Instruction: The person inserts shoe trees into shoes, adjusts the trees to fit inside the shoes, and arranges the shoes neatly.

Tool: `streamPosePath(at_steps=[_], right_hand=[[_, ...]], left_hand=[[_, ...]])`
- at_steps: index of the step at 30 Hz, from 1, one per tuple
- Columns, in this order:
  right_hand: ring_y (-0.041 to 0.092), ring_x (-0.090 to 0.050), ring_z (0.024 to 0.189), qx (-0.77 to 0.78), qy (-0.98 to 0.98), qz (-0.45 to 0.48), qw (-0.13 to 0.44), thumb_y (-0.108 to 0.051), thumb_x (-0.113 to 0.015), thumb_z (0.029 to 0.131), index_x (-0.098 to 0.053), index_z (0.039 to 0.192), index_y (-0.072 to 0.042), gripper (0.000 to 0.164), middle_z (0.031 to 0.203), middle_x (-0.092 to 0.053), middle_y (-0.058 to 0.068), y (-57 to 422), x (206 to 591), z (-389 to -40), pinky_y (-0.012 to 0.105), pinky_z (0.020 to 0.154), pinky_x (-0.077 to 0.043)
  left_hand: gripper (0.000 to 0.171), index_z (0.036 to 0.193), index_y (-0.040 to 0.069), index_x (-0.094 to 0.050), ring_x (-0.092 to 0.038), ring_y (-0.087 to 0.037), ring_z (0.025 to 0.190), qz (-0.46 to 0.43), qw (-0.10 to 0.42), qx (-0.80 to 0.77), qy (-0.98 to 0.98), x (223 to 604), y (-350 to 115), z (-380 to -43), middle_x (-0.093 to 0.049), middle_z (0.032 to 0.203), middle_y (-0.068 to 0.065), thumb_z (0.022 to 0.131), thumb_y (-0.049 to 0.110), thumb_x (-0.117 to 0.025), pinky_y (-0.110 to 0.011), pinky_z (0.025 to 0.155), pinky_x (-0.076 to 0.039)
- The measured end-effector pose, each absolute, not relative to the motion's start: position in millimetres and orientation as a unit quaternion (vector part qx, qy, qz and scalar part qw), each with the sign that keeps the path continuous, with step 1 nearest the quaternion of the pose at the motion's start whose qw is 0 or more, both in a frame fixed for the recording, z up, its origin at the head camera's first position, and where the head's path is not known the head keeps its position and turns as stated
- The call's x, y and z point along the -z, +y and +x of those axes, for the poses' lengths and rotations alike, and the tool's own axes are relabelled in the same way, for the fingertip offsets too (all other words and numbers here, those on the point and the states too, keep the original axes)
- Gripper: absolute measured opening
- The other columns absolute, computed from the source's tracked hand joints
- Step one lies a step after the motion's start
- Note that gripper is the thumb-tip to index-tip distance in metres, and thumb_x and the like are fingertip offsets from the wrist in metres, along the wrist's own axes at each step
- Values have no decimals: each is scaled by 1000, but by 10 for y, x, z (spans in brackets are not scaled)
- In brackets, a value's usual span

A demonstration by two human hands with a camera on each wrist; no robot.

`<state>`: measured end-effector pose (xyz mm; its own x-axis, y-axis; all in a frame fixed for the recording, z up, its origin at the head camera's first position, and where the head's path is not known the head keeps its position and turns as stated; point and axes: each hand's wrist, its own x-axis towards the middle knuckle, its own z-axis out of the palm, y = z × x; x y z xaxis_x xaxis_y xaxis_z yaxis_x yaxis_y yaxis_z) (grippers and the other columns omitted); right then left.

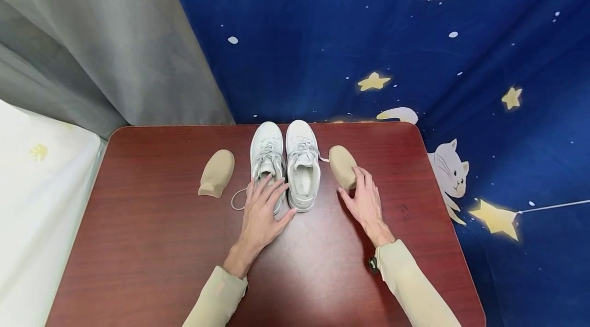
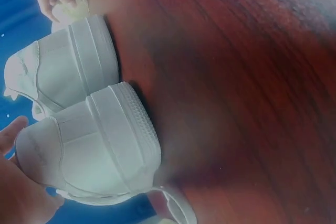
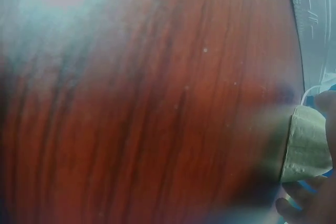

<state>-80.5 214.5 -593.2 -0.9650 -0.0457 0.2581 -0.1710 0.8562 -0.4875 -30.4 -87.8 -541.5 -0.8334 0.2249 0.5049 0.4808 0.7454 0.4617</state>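
Observation:
Two white lace-up sneakers stand side by side, toes away from me. My left hand [image 1: 262, 217] lies over the opening of the left sneaker [image 1: 267, 137], fingers spread and fairly straight; its heel [image 2: 89, 150] shows in the left wrist view. The right sneaker [image 1: 302, 129] has its opening uncovered. My right hand [image 1: 367, 201] holds the near end of a beige shoe-toe-shaped form [image 1: 341, 160], thumb on one side and fingers on the other. In the right wrist view, the form's flat end [image 3: 307, 148] shows between thumb and fingers. Another beige form [image 1: 217, 170] lies left of the sneakers.
Everything lies on a reddish-brown wooden table [image 1: 152, 245] with rounded corners. A loose lace [image 1: 234, 201] loops out beside the left sneaker. A blue star-patterned curtain [image 1: 313, 50] hangs behind, with a grey curtain [image 1: 115, 50] to its left.

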Motion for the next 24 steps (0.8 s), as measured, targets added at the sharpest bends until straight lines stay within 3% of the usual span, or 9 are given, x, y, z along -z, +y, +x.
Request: streamPosePath(at_steps=[7,13,20,24], right_hand=[[35,-51,123,-300,-942,64,135,-31,-81,81,-47,144,-10,74,140,-47,15,2180,5975,-852,50,100,-42],[36,-53,121,-318,-935,60,147,-30,-82,80,-51,141,-7,72,138,-48,17,2174,6001,-849,48,100,-41],[36,-50,123,-318,-935,55,148,-27,-81,82,-50,142,-9,70,138,-49,17,2174,6032,-859,47,104,-37],[38,-51,120,-316,-934,51,156,-24,-81,82,-51,142,-10,68,137,-50,17,2177,6046,-851,48,103,-37]], left_hand=[[63,136,11,-61,-46,-32,136,-197,185,307,-913,5329,-873,-352,-58,140,-10,84,47,-71,-54,115,-25],[65,138,14,-59,-50,-25,133,-201,169,294,-919,5289,-858,-382,-53,145,-9,84,48,-71,-52,113,-30],[72,140,15,-57,-53,-34,125,-192,170,271,-928,5282,-838,-402,-49,148,-9,80,51,-73,-53,101,-40],[75,142,18,-55,-53,-32,121,-186,161,257,-935,5279,-828,-422,-50,148,-6,79,54,-72,-52,95,-42]])
